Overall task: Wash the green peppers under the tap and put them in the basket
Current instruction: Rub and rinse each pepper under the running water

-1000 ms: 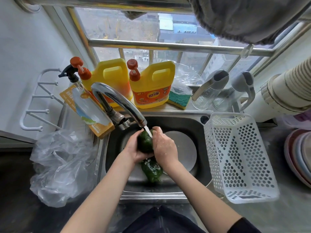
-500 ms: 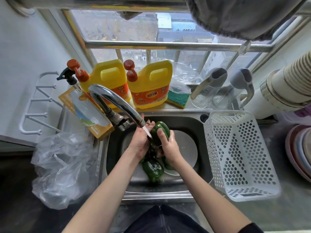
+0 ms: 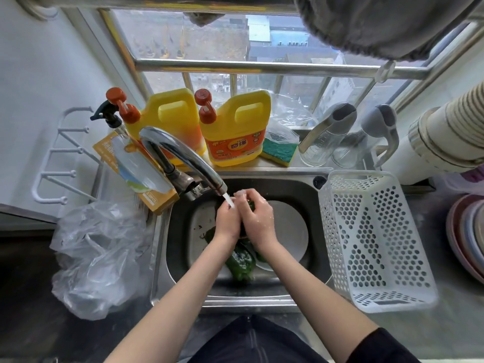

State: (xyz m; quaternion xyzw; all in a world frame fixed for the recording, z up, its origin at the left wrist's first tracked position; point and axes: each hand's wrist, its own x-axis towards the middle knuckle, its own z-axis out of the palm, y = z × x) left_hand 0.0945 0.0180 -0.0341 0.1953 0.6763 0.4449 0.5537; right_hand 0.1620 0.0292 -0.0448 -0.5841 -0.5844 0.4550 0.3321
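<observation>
- A green pepper (image 3: 239, 263) is seen lying at the sink's (image 3: 301, 191) near edge.
- A second pepper (image 3: 251, 205) is clasped between the left hand (image 3: 227, 221) and right hand (image 3: 258, 218), pressed together under the tap (image 3: 183, 153).
- The empty basket (image 3: 372, 239) is set beside the sink's right edge.

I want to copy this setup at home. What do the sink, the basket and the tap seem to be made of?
Sink: likely stainless steel, brushed grey with dull reflections. Basket: looks like white moulded plastic, matt, with round holes throughout. Tap: polished metal, probably chromed, with a mirror-bright spout; its base looks tarnished.
</observation>
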